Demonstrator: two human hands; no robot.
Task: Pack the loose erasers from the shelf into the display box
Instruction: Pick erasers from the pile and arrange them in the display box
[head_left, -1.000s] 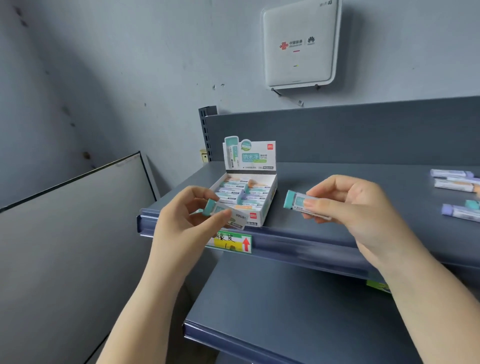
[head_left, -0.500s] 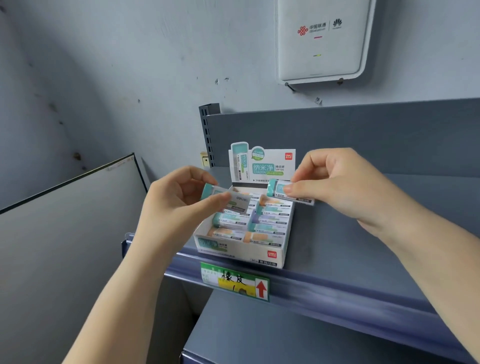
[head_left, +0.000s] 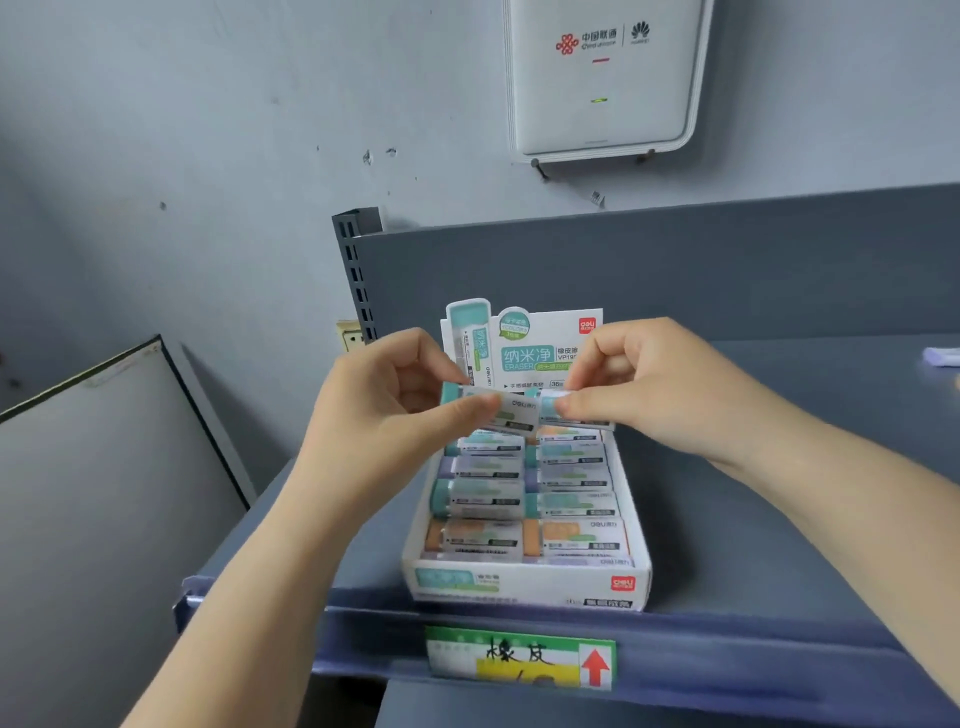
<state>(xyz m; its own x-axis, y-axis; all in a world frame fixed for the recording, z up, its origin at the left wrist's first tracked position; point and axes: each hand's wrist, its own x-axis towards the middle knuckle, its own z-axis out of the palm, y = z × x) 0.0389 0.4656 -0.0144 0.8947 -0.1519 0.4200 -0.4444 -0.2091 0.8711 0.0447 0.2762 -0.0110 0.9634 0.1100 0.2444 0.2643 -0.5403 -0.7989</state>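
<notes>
The white display box stands on the grey shelf near its front edge, with two columns of sleeved erasers lying inside. Over the back of the box, my left hand pinches a teal-ended eraser between thumb and fingers. My right hand pinches a second teal eraser beside it. The two erasers are end to end, just above the rear row. The box's upright header card rises behind my fingers.
A loose purple eraser lies on the shelf at the far right edge. A price label with a red arrow hangs on the shelf's front rail. A white router is on the wall above. A grey panel leans at left.
Both hands have carried their erasers inward and over the back of the box, so the erasers now sit end to end. The camera has moved closer to the box.
</notes>
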